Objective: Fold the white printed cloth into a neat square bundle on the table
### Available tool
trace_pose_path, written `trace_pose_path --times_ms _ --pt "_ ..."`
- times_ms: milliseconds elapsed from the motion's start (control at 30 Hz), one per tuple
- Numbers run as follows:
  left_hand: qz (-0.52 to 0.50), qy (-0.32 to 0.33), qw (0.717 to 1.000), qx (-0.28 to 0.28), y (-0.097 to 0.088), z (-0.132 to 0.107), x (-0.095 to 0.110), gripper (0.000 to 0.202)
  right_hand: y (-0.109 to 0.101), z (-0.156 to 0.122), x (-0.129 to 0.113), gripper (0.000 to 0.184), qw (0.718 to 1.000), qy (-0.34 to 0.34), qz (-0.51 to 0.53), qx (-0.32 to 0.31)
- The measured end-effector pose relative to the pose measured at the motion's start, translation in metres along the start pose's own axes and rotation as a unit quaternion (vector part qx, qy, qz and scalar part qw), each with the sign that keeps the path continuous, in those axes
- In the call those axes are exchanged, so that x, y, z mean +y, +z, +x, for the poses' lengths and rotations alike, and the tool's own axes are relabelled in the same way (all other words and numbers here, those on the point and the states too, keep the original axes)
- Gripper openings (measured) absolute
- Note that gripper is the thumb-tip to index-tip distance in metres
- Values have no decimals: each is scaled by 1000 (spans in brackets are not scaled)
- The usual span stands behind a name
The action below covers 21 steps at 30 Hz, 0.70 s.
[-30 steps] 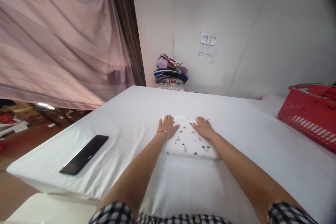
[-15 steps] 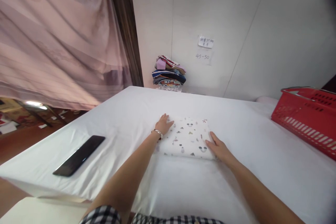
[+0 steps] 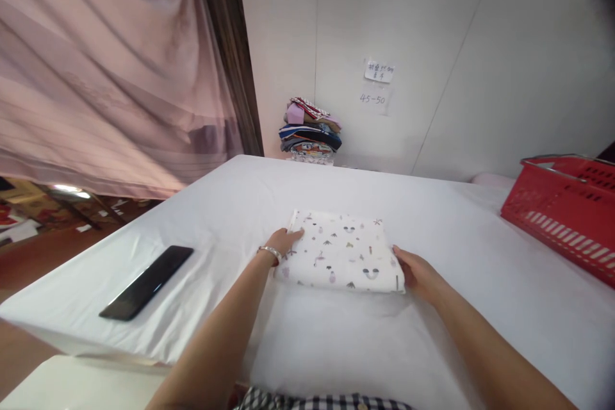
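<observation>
A folded white cloth [image 3: 342,250] with small printed figures lies in the middle of the white-covered table [image 3: 230,205]. My left hand [image 3: 283,242], with a bracelet at the wrist, holds the cloth's left edge, fingers closed on it. At the near right corner my right hand [image 3: 417,271] grips the cloth, thumb at the side and fingers tucked beneath. The cloth's near edge casts a shadow on the sheet and looks slightly raised.
A black phone [image 3: 147,282] lies near the table's left edge. A red plastic basket [image 3: 562,218] stands at the right. A stack of folded clothes [image 3: 311,134] sits at the far edge against the wall, under a paper note [image 3: 379,70]. A pink curtain [image 3: 106,70] hangs at left.
Both hands slid off the top of the cloth to its sides: the left to the left edge, the right to the near right corner. The cloth's near edge now looks raised.
</observation>
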<state>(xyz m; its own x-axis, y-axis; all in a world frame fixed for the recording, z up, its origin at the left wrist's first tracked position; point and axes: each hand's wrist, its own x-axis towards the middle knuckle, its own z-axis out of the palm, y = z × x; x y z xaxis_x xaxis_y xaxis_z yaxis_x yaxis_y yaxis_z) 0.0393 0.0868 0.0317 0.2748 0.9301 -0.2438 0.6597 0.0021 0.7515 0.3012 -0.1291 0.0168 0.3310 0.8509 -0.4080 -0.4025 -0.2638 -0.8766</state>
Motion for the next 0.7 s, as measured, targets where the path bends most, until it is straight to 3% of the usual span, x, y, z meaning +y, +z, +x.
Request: trace_pose_path --times_ms 167,333,433,567,700 --pt "-143 -50 987 -61 -8 -11 5 51 8 8 -4 48 997 72 5 -14" --pt "-153 -22 986 -55 -9 -10 -2 46 17 10 -6 49 993 96 31 -64" --pt "-177 -5 981 -74 -8 -3 -11 44 19 11 -3 42 995 76 44 -46" --pt "-228 -14 966 -123 -7 4 -16 39 19 14 2 36 999 -3 43 -9" --pt "-235 -37 963 -127 -8 4 -14 43 17 18 3 35 1000 -18 17 13"
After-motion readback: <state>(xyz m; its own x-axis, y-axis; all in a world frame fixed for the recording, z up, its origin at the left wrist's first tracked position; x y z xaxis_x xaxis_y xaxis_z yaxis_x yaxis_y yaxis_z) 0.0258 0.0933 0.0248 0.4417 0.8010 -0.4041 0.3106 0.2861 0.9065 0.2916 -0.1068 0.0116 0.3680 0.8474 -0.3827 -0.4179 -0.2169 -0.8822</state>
